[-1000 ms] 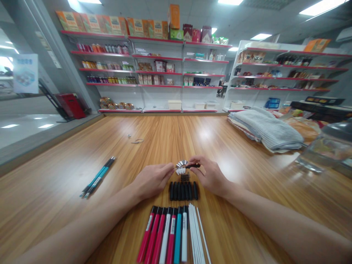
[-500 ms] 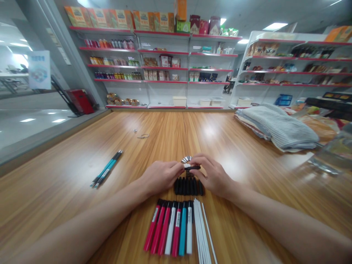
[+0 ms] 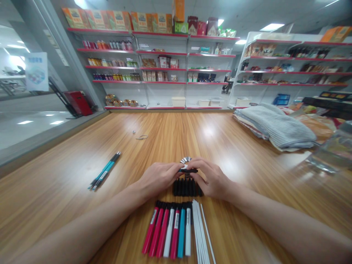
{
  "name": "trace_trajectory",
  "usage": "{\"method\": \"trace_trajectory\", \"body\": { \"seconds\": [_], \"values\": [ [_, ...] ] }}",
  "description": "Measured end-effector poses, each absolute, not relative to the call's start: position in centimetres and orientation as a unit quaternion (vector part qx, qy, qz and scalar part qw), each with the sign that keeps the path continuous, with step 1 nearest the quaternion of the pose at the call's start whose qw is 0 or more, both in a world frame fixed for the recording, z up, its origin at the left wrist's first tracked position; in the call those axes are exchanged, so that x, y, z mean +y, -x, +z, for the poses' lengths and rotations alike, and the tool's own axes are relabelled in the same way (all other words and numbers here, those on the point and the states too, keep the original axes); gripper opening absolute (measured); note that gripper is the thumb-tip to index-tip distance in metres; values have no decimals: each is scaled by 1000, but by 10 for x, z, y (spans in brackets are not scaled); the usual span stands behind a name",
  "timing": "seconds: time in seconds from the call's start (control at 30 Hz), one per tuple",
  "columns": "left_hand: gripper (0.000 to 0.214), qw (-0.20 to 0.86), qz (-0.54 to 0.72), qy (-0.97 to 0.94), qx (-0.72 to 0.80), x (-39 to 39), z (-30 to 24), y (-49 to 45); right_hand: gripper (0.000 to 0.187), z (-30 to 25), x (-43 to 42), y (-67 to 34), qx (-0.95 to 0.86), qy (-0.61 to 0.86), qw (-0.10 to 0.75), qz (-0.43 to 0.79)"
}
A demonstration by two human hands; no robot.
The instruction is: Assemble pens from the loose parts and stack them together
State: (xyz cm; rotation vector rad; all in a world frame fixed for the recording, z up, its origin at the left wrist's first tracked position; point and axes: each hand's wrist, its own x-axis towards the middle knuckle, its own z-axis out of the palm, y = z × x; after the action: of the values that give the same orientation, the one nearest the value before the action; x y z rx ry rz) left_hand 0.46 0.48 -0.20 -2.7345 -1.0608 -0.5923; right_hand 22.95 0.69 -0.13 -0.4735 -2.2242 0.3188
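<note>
A short black pen part (image 3: pixel 191 171) lies level between my two hands, above the tabletop. My left hand (image 3: pixel 161 179) pinches its left end, where a bit of teal shows at the fingertips. My right hand (image 3: pixel 213 178) has thumb and fingers closed around its right end. Just below the fingers is a row of several black pen grips (image 3: pixel 187 187). Behind them, silver cone-shaped tips (image 3: pixel 186 160) form an arc, and small white pieces nearby are partly hidden by my fingers. Closer to me lie red, white and teal pen barrels (image 3: pixel 167 231) beside thin white refills (image 3: pixel 200 231).
Teal and black pens (image 3: pixel 104 171) lie together on the left of the wooden table (image 3: pixel 68 220). Farther back are a thin ring-like strip (image 3: pixel 142 137) and a tiny metal bit (image 3: pixel 133 132). Folded cloths (image 3: pixel 277 126) and a clear glass vessel (image 3: pixel 332 150) are on the right.
The black part has dropped slightly and shifted a little left with my hands. Both hands keep their grip, and a bit of teal now shows at the left fingertips.
</note>
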Motion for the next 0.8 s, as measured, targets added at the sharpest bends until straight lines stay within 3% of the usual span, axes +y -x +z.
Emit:
{"method": "trace_trajectory", "body": {
  "seconds": [0.57,0.8],
  "values": [
    [25,74,-190,907,-367,4,0,-5,24,-2,7,-228,-853,248,451,91],
    [28,54,-192,908,-368,5,-4,-5,28,-2,7,-228,-869,222,431,100]
  ]
}}
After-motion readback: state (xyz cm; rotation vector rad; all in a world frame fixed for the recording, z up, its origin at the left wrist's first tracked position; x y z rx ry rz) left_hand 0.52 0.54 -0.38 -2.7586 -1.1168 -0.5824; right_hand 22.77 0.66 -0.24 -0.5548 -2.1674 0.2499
